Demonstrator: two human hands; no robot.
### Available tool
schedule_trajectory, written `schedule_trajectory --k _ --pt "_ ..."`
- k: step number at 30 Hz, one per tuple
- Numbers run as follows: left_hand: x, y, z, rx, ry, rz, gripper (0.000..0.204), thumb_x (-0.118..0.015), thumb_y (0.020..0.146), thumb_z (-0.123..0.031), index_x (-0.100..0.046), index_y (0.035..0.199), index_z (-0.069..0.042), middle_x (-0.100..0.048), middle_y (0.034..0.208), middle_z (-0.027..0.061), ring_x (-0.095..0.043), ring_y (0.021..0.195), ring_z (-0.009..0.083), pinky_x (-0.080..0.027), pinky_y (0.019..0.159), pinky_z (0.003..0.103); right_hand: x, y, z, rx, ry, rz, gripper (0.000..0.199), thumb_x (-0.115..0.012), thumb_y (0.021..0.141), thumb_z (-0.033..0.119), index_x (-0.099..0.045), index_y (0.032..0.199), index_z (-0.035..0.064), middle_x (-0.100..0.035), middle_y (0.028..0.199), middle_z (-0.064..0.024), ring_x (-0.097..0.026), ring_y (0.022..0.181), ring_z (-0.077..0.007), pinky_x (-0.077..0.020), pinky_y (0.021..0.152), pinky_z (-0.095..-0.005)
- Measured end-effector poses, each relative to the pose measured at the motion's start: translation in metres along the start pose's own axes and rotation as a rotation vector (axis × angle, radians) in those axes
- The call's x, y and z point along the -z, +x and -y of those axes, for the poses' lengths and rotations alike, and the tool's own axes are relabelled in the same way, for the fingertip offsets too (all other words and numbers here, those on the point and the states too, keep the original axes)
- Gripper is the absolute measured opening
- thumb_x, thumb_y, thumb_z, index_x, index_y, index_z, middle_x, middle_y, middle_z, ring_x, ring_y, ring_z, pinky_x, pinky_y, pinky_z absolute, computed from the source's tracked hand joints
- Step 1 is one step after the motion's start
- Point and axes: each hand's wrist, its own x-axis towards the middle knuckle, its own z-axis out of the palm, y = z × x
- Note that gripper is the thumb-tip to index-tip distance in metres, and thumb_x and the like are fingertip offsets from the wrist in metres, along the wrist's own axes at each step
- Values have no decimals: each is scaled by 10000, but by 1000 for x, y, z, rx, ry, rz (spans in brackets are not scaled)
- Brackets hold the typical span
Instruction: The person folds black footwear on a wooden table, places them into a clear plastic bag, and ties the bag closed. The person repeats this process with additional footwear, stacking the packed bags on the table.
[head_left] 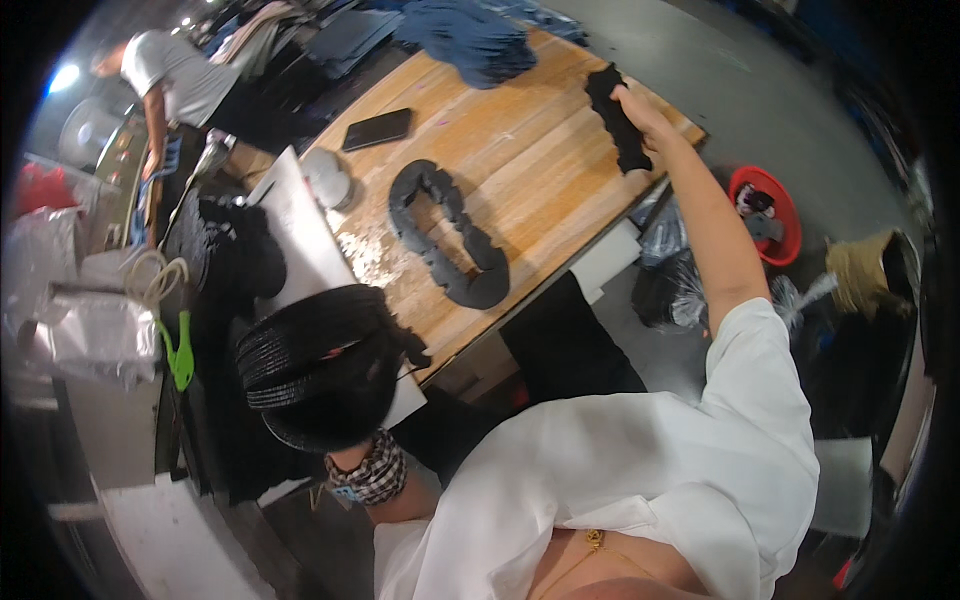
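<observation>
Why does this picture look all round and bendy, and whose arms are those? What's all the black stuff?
The picture comes from a small camera worn on a person's head, looking down. Its wide lens bends straight edges, so the wooden table looks curved. There is no machine here, only a person's two bare hands.

The right hand reaches far out and grips a black, wavy-edged strip at the table's far edge. The left hand is hidden behind a thick stack of black pieces that its arm, with a checkered cuff, carries.

On the table lie a black ring-shaped piece, a dark phone and a pile of blue cloth. On the floor sits a red bowl. Another person works at the far left.
</observation>
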Motion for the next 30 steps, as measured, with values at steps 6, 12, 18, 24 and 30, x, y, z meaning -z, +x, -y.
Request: schedule_trajectory --k 6,12,18,24,30 --pt "-48 21 0 22 291 -130 571 -423 972 -497 -451 1289 -23 -584 1109 140 -582 980 252 -465 911 385 4 -3 12 386 -1234 -451 471 -617 831 336 -609 1104 -49 -644 969 -236 -636 919 -315 -493 806 -392" --pt "-97 82 84 617 -42 -225 503 -461 950 -517 -529 1039 -26 -552 780 73 -576 658 198 -540 587 337 -50 -57 -18 842 -504 -202 387 -679 857 250 -603 1155 15 -640 1026 -93 -609 944 -160 -498 793 -303" --pt "-78 92 169 865 32 -304 435 -480 969 -428 -512 1000 5 -538 811 102 -596 702 225 -572 625 402 -123 -118 -66 525 -133 205 390 -653 886 183 -544 1194 -28 -639 1029 -94 -607 940 -155 -484 808 -284" --pt "-58 79 160 732 196 -187 342 -519 955 -220 -481 1115 80 -588 923 148 -616 854 235 -546 755 353 -173 -123 -74 412 102 335 605 -619 899 328 -425 1342 -34 -552 1245 -221 -525 1177 -270 -415 976 -358" --pt "-49 36 141 265 848 40 600 -676 859 -218 -412 1317 66 -441 1272 223 -473 1190 314 -426 942 390 -188 -134 -70 636 -254 103 469 -706 790 277 -604 1115 -46 -550 1221 -239 -533 1153 -335 -426 963 -354"
